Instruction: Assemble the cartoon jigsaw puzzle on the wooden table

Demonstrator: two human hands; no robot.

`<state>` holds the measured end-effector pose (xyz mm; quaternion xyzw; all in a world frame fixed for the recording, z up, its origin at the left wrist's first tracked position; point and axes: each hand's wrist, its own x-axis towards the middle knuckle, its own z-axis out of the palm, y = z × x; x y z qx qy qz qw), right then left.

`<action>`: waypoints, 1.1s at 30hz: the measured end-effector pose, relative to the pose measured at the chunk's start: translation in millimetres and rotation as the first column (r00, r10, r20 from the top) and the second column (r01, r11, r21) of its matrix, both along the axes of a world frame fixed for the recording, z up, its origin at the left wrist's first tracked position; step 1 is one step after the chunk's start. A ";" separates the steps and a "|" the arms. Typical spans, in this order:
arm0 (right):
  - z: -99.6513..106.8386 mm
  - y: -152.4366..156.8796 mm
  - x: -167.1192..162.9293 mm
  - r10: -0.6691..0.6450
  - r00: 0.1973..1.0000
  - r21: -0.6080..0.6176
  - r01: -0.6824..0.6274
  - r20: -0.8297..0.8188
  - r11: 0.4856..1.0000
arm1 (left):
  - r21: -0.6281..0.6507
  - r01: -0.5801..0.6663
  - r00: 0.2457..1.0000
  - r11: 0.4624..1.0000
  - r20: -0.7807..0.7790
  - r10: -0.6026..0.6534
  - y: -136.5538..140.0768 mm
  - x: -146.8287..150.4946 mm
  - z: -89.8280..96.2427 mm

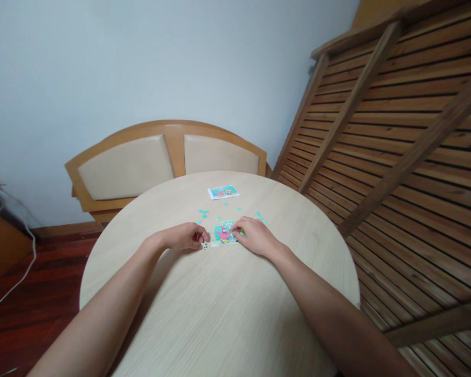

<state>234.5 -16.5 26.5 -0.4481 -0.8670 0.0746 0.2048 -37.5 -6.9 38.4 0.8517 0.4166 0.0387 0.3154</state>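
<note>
A partly assembled cartoon jigsaw puzzle (223, 235) with a pink figure lies flat on the round table. My right hand (255, 235) is over its right side, with thumb and fingertips pinched together on a puzzle piece against the picture. The piece is mostly hidden by the fingers. To the left of the puzzle rests my left hand (186, 236), its fingers loosely curved and apart. A few small dark-patterned puzzle pieces (204, 245) lie at its fingertips. Loose turquoise pieces (203, 213) are scattered beyond the puzzle, with more turquoise pieces (259, 215) beyond my right hand.
Farther back on the round table (204, 314) lies a printed picture sheet or booklet (223, 192) with a turquoise cartoon. A padded wooden headboard (168, 128) stands behind the table against the wall. Wooden slatted frames (396, 120) lean on the right. A white cable (33, 256) hangs at left.
</note>
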 end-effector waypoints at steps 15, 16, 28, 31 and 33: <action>2.1 -7.9 -13.9 0.144 0.884 -0.097 -0.207 -0.444 0.973 | -0.092 -0.143 0.854 0.985 0.492 0.170 -8.7 43.9 -0.8; 2.6 -8.1 -14.0 0.134 0.873 -0.120 -0.213 -0.468 0.970 | -0.102 -0.151 0.847 0.983 0.499 0.181 -9.6 45.8 -2.3; 1.5 3.6 2.5 0.139 0.860 -0.205 -0.269 -0.490 0.941 | 0.132 -0.165 0.909 0.977 0.405 0.098 -11.1 51.3 -19.1; -2.3 14.8 20.0 0.085 0.882 -0.262 -0.228 -0.463 0.938 | 0.390 -0.020 0.955 0.920 0.280 -0.098 -15.6 49.5 -17.9; -5.8 21.8 32.3 0.017 0.881 -0.320 -0.191 -0.474 0.928 | 0.471 0.073 0.962 0.879 0.201 -0.188 -17.9 48.6 -19.5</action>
